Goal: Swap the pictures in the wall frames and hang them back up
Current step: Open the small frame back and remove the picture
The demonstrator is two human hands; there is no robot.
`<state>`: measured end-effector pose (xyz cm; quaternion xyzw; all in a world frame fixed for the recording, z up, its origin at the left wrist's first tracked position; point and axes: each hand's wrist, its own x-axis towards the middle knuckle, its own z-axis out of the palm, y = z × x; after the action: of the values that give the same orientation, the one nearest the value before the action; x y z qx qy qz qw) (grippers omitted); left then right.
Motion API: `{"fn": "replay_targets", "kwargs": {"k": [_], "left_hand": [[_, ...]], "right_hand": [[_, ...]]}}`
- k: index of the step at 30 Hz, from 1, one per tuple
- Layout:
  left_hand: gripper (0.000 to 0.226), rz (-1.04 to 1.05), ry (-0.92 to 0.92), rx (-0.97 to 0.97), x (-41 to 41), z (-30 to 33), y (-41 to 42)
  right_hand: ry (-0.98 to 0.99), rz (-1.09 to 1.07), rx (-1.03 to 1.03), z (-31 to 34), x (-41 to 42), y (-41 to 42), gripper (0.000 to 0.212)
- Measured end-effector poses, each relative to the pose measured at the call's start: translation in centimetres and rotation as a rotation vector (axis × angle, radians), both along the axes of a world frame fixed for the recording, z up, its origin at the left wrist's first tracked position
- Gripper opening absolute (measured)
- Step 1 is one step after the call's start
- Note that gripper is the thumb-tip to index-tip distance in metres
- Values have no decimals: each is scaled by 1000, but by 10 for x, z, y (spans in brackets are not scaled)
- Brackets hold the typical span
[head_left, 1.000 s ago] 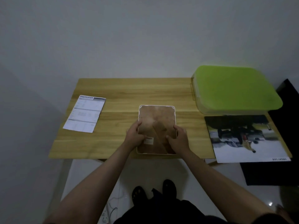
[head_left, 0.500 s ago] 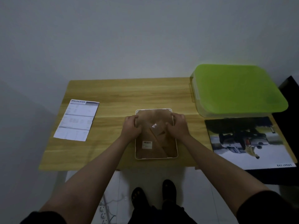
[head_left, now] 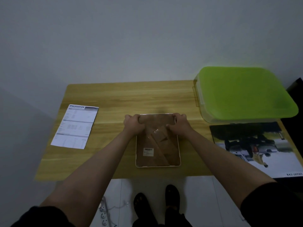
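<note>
A white-rimmed picture frame lies face down near the front edge of the wooden table, its brown backing board with a fold-out stand and a barcode sticker facing up. My left hand grips the frame's far left corner, fingers curled over the rim. My right hand grips the far right corner the same way. A large picture of a vehicle lies flat at the table's right. A printed specification sheet lies at the left.
A clear storage box with a green lid stands at the back right of the table, against the grey wall. Below the table edge are my feet in dark shoes and a white power strip on the tiled floor.
Both hands slid from the frame's near half along its sides to the far corners and curled over the rim. The frame itself stayed lying on the table.
</note>
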<state>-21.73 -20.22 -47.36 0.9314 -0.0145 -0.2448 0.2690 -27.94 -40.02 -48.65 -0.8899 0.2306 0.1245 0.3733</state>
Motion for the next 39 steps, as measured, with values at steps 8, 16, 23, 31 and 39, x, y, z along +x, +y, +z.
{"fn": "replay_targets", "kwargs": {"k": [8,16,23,31,39], "left_hand": [[43,160,108,-129,10,1,-7],[6,257,183,-255,21,-9,12],[10,282,314,-372,18,-2,17],[27,265,326,-470,13,6,21],[26,320,326,-503,4,13,20]], "right_hand": [[98,-42,54,0,17,0,70],[124,-146,246,2,25,0,64],[105,-197,325,4,23,2,57],[33,-188,330,1,10,2,61],[-28,-162,311,1,1,4,63]]}}
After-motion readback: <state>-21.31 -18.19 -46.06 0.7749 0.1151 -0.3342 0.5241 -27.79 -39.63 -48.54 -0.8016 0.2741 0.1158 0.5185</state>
